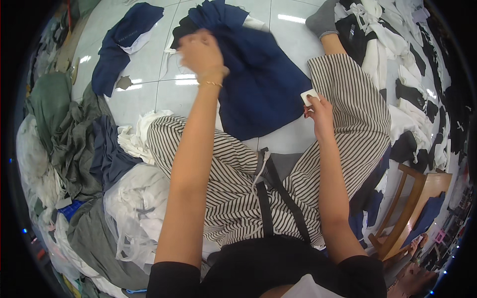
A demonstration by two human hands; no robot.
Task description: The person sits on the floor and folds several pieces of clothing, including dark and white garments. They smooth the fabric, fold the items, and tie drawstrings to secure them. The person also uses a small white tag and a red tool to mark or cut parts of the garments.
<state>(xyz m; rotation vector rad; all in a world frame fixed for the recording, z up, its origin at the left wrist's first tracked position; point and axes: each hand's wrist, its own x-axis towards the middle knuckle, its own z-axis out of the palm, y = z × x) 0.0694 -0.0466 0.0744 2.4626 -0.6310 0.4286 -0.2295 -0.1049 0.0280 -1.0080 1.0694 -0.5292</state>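
Note:
A dark blue garment [263, 74] lies spread on the floor between my legs, its far end bunched up. My left hand [201, 52] is over its far left edge, next to a black part of cloth; the fingers are smeared by motion, so their grip does not show. In my right hand [319, 114] a small flat white square piece [309, 97], like tailor's chalk, is pinched between thumb and fingers at the garment's right edge. Some white cloth shows under the garment's far right side.
Another blue garment [113, 57] lies on the tiled floor [149, 94] at far left. Heaps of grey-green cloth [74, 134] and white cloth in a clear plastic bag [136, 208] crowd the left. At right are black and white clothes [407, 94] and a wooden stool [417, 208].

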